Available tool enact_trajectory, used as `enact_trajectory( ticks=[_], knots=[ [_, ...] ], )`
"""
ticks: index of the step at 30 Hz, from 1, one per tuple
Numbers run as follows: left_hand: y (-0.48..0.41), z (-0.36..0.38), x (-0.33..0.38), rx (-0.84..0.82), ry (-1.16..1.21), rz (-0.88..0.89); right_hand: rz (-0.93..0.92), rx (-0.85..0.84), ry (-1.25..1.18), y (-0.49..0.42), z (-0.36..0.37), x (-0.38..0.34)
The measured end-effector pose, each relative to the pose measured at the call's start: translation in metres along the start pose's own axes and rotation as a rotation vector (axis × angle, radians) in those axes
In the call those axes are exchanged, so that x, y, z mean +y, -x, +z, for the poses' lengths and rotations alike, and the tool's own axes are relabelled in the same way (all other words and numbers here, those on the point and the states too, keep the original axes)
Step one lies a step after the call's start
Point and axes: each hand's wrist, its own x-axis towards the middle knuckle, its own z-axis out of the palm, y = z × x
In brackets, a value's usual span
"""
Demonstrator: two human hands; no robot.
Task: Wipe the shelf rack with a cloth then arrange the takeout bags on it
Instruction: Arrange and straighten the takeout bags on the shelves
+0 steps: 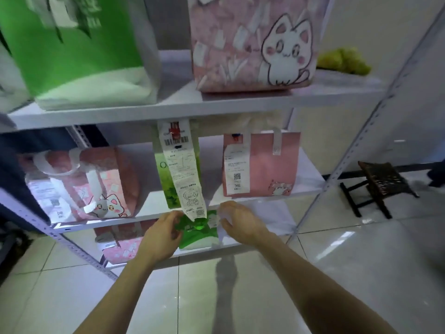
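Small green takeout bag (198, 233) sits on the lowest shelf (260, 233), near its front edge, directly between your hands and just beyond them. It stands upright, long axis vertical, top bunched. A long receipt (185, 174) hanging off the green bag (178, 165) one shelf up drapes down over its top, so watch that when you shift it. Left hand (161, 235) is the closer one: fingers curled in against the bag's left side and top, touching it, looks like a light pinch on the bunched top, but the fingertips are behind the bag so I can't tell if it's a real hold. Right hand (240, 222) is half open, fingers spread and curved, just beside the bag's right side; contact unclear, it holds nothing. My read: you're seating this bag, so any nudge goes straight back or sideways along the shelf. To its left on the same shelf, a pink bag (120, 247). Middle shelf has a pink cat bag (96, 186) left, pink bag with label (260, 165) right. Top shelf: large green bag (79, 49), large pink cat bag (252, 42), yellow-green cloth (344, 61) at the right end.
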Motion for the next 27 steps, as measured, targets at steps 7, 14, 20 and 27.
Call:
enact_trajectory(
  ticks=[7,14,20,27],
  knots=[
    [0.003,-0.116,0.115,-0.088,0.035,0.008,0.163,0.052,-0.07,0.065,-0.14,-0.029],
    [-0.046,-0.179,0.236,-0.036,-0.025,0.223,0.225,0.306,-0.079,0.093,-0.255,0.008],
    [-0.092,-0.182,0.324,0.032,0.085,0.268,0.175,0.582,-0.034,0.048,-0.352,0.07],
    [-0.126,-0.165,0.374,0.115,0.155,0.212,0.253,0.46,0.24,-0.073,-0.448,0.13]
  ],
)
